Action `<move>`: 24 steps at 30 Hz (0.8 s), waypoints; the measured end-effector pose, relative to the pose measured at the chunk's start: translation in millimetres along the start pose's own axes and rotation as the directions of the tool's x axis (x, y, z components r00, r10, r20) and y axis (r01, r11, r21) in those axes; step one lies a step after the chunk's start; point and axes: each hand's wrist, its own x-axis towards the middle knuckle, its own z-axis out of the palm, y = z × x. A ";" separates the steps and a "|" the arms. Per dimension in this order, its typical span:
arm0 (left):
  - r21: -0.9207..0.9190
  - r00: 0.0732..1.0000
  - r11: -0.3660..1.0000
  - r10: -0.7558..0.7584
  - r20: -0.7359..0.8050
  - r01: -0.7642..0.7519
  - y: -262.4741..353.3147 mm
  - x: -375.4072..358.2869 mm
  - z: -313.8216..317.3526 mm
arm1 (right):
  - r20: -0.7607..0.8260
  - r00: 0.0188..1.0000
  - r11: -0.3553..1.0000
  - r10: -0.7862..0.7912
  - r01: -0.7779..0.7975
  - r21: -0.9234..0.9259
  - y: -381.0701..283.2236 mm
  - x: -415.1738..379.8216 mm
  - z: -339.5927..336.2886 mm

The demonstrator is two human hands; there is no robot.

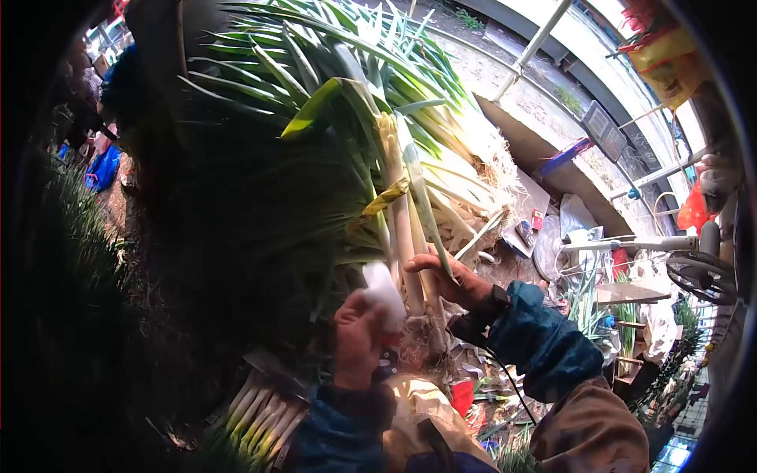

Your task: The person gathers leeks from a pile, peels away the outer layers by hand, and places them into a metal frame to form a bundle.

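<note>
A bundle of thick leeks (402, 236) with white stalks and roots lies in the middle, bound by a yellow-green tie (385, 197). My right hand (451, 277) is wrapped around the lower stalks from the right, with a green leaf beside its fingers. Left of the stalks, my left hand (359, 327) has its fingers closed on a white item (382, 288), blurred, whose kind I cannot make out. Behind the bundle spreads a large pile of leeks (465, 150), green tops to the upper left and roots to the right.
More leeks (260, 418) lie at the lower left in deep shade. A grey metal rail (536, 47) runs at the upper right. On the right are a wheel-like part (698, 276), an orange-red bag (695, 206) and a wooden board (631, 292). Leaf scraps cover the ground.
</note>
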 end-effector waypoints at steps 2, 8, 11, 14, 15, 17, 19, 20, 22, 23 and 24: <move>0.056 0.989 0.990 -0.131 0.064 0.128 -2.2 -32.3 -28.8 | 0.074 0.976 0.946 -0.203 0.215 -0.242 6.2 -5.7 -1.4; 0.813 0.974 0.574 0.112 -0.199 0.100 -22.8 -63.5 -161.3 | 0.025 0.933 0.884 0.359 -0.348 0.311 -35.1 1.5 17.1; 0.701 0.990 0.713 0.070 -0.120 0.034 7.7 -19.7 -62.3 | 0.023 0.863 0.779 0.505 -0.467 0.419 -47.9 -1.3 41.0; 0.634 0.997 0.773 -0.061 0.037 0.024 -6.9 8.1 -24.3 | -0.045 0.868 0.784 0.494 -0.423 0.455 -40.9 -7.9 50.9; 0.628 0.987 0.777 -0.133 0.087 0.049 -7.7 13.0 -20.4 | -0.053 0.870 0.784 0.490 -0.413 0.464 -40.0 -9.5 51.2; 0.672 0.993 0.741 -0.079 0.092 -0.003 -5.9 5.2 -25.8 | -0.101 0.893 0.807 0.439 -0.342 0.482 -44.0 -9.5 56.0; 0.622 0.991 0.781 -0.122 0.058 0.060 -7.1 -20.5 -31.4 | -0.142 0.877 0.834 0.459 -0.370 0.408 -50.4 -15.2 59.7; 0.543 0.982 0.827 -0.190 0.021 0.148 -6.8 -41.5 -32.9 | -0.162 0.862 0.833 0.481 -0.392 0.390 -50.8 -15.2 60.0; 0.445 0.971 0.864 -0.222 -0.085 0.236 -27.6 -79.4 -46.9 | -0.183 0.856 0.845 0.483 -0.401 0.353 -52.8 -6.0 57.8; 0.431 0.981 0.881 -0.181 -0.075 0.195 -36.6 -83.1 -49.0 | -0.196 0.850 0.848 0.489 -0.409 0.337 -52.9 -2.7 58.2; 0.410 0.987 0.898 -0.140 -0.074 0.158 -45.7 -86.4 -48.1 | -0.208 0.841 0.857 0.500 -0.445 0.261 -51.8 -1.0 61.3</move>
